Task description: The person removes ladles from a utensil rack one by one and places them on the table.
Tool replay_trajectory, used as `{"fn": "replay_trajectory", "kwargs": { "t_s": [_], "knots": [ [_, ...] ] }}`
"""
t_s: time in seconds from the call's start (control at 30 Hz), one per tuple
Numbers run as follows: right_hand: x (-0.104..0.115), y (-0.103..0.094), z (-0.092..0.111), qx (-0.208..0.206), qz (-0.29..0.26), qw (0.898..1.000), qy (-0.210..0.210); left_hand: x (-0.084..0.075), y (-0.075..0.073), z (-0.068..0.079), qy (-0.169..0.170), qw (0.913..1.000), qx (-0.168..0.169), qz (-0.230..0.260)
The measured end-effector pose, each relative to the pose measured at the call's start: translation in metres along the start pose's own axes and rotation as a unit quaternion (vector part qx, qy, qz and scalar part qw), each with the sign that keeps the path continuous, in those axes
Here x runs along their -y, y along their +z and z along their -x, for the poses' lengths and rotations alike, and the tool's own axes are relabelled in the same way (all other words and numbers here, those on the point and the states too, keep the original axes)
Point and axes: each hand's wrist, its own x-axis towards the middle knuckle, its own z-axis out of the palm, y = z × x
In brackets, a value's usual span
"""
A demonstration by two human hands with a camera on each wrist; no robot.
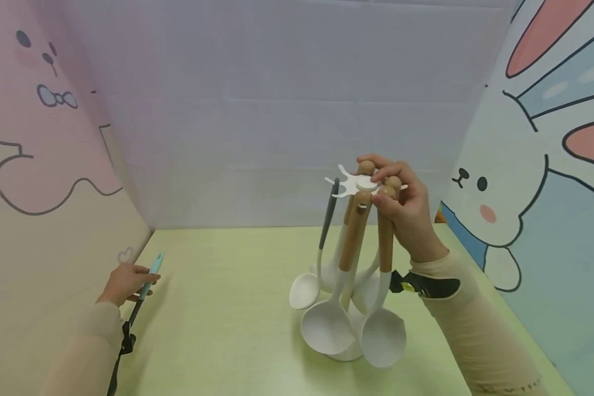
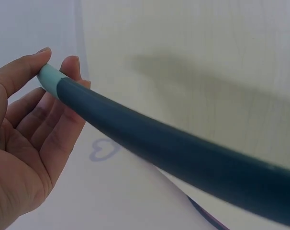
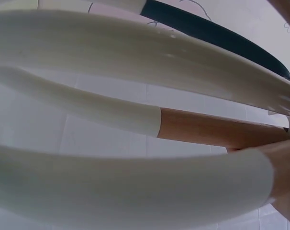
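Note:
On the left, my left hand (image 1: 125, 281) pinches a utensil with a mint-green handle (image 1: 155, 267) and a dark shaft between thumb and fingers. The shaft (image 2: 169, 143) runs toward the wrist in the left wrist view; its working end is out of sight. My right hand (image 1: 410, 212) grips the top of a white utensil rack (image 1: 348, 187), with fingers around the wooden handle ends. From the rack hang a ladle (image 1: 328, 328), a large white spoon (image 1: 383, 338), a small grey-handled spoon (image 1: 304, 290) and others partly hidden behind. Wooden handles (image 3: 217, 128) cross the right wrist view.
A pale yellow-green tabletop (image 1: 218, 297) lies under both hands. White sheeting (image 1: 257, 121) stands behind it, with cartoon-printed panels (image 1: 495, 220) at both sides. The left panel (image 1: 54, 236) is close beside my left hand.

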Motion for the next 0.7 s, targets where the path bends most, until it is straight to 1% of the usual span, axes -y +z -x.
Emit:
{"fn": "replay_trajectory", "kwargs": {
  "t_s": [0.23,0.7],
  "knots": [
    [0.0,0.0,0.0,-0.006,0.012,1.0,0.006,0.014,0.005,0.006,-0.024,0.9994,-0.003,0.023],
    [0.0,0.0,0.001,-0.012,0.014,1.0,0.006,0.046,0.013,0.006,-0.057,0.9972,-0.017,0.044]
  ]
}}
